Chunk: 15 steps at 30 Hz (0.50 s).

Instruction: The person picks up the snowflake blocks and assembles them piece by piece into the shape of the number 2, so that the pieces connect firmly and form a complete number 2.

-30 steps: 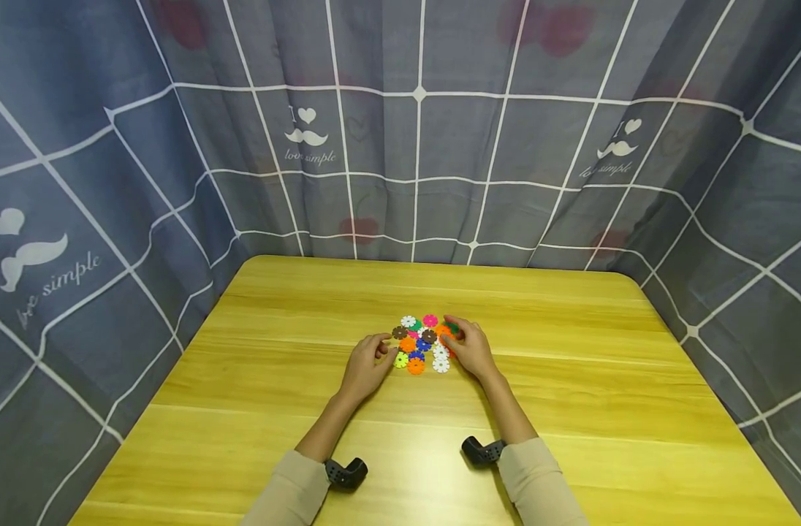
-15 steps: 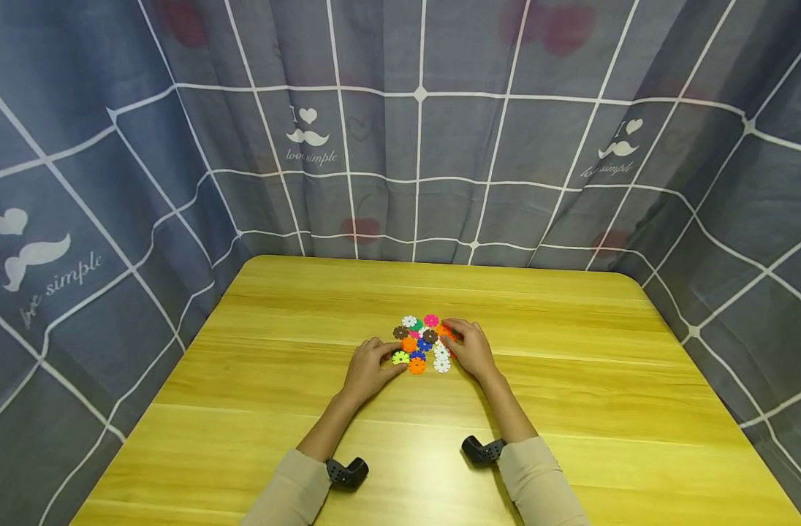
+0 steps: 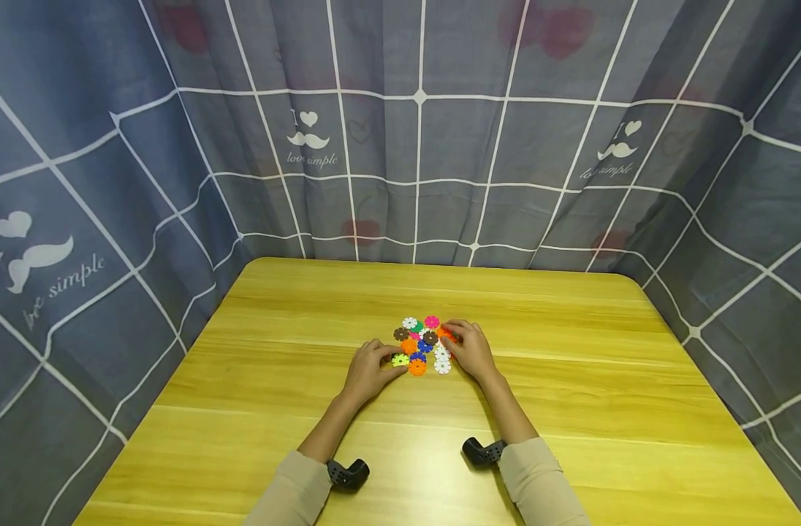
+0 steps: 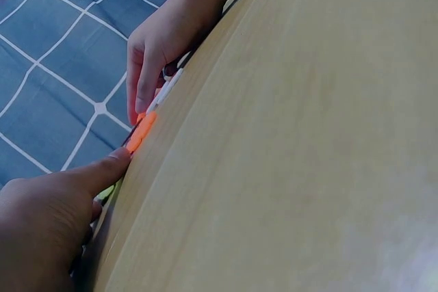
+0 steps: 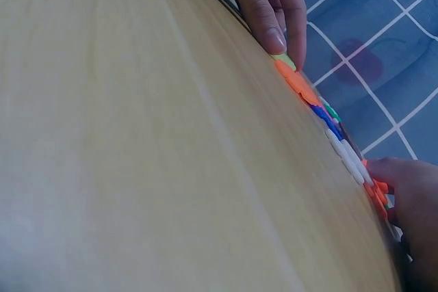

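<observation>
Several flower-shaped plastic snowflake discs lie in a flat, overlapping cluster. At its near left my left hand (image 3: 367, 371) touches the edge, thumb and forefinger spread around a yellow-green disc (image 3: 400, 360). My right hand (image 3: 471, 352) rests along the right edge, its relaxed fingers over orange discs (image 3: 445, 332) and partly hiding them. Between the hands are an orange disc (image 3: 416, 367), a brown disc (image 3: 401, 334), a pink disc (image 3: 432, 321) and white discs (image 3: 443, 366). The right wrist view shows the stack edge-on, with white discs (image 5: 345, 156) beside my right thumb.
A yellow wood-grain table (image 3: 256, 438) carries the cluster. Grey-blue checked curtains (image 3: 381, 146) surround its far edge and sides. A black wrist camera sits on each forearm, the left camera (image 3: 349, 475) and the right camera (image 3: 483, 451) low over the table.
My left hand has moved right to the cluster's edge, its thumb and forefinger now around the yellow-green disc. My right hand has shifted slightly left; a green disc near its fingers is now hidden.
</observation>
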Each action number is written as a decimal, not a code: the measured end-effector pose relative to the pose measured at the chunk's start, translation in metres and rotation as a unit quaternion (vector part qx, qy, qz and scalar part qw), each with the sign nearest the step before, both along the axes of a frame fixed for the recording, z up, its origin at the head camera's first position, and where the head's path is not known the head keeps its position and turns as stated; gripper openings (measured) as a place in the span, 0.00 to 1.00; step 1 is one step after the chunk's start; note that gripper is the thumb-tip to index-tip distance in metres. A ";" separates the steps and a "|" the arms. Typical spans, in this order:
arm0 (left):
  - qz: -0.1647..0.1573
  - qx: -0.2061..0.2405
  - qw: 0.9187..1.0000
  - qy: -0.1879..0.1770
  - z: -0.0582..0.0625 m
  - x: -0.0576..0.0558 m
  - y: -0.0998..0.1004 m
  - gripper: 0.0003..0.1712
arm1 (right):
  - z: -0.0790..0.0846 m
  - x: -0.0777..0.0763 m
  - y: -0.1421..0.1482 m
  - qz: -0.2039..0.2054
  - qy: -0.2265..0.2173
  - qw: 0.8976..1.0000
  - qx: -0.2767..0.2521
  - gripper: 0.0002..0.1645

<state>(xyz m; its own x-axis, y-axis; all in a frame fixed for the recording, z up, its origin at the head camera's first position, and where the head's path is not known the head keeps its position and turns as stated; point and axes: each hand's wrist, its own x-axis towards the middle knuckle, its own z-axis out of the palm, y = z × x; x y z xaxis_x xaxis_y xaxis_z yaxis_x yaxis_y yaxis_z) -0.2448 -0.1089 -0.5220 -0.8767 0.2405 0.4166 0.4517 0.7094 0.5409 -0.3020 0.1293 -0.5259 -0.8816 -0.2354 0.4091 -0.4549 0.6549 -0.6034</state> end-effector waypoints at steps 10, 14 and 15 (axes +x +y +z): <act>-0.002 0.012 1.000 -0.007 0.000 0.000 0.000 0.21 | -0.001 0.000 0.001 0.012 0.003 1.000 0.006 0.17; -0.010 0.024 1.000 -0.008 0.000 0.001 0.000 0.20 | -0.001 0.000 0.001 0.015 0.009 1.000 0.007 0.16; -0.011 0.025 1.000 -0.008 0.000 0.001 0.000 0.20 | -0.001 0.001 0.001 0.015 0.010 1.000 0.006 0.16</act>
<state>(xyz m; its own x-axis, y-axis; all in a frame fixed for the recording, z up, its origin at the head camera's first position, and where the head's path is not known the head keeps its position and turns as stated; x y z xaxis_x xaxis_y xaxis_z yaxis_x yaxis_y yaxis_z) -0.2440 -0.1085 -0.5216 -0.8777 0.2398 0.4148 0.4586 0.6711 0.5825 -0.3012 0.1305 -0.5272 -0.8658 -0.2669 0.4233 -0.4865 0.6470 -0.5872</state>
